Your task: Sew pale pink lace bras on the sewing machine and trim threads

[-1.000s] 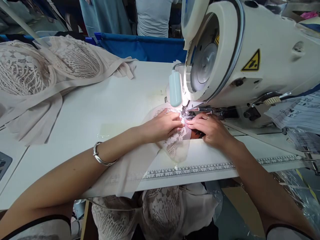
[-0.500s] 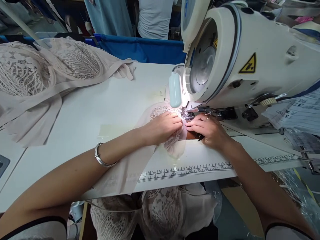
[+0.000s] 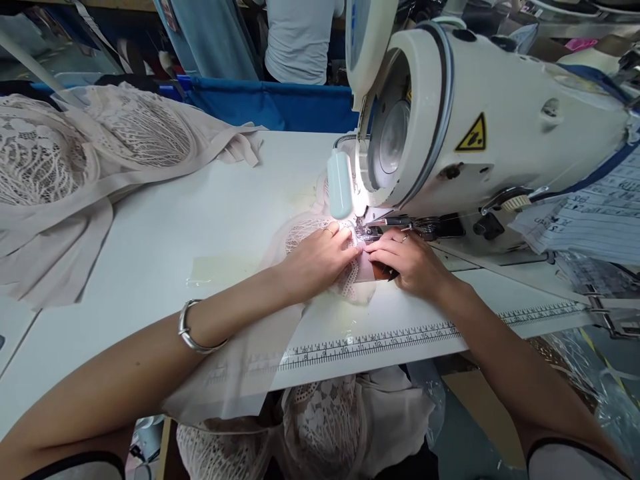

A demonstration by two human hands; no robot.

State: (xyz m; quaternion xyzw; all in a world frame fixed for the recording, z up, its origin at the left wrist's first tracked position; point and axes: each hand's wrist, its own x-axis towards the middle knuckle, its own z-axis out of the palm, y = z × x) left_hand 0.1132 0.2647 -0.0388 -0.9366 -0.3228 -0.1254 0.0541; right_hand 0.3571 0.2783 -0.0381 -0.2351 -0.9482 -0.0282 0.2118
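my left hand (image 3: pixel 320 260) rests on the lace fabric (image 3: pixel 299 233), my right hand (image 3: pixel 407 260) touches its edge; whether either grips, i can't tell.

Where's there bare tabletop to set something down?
Widest: tabletop between the lace garment, blue cloth and lamp. Narrower: a strip between the right hand and printed ruler. Crowded: beside the sewing machine, where it and the left hand crowd the lace piece.

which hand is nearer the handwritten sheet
Right. The right hand, beside the presser foot, is to the left of the handwritten sheet in the picture; the left hand is farther left, on the lace fabric.
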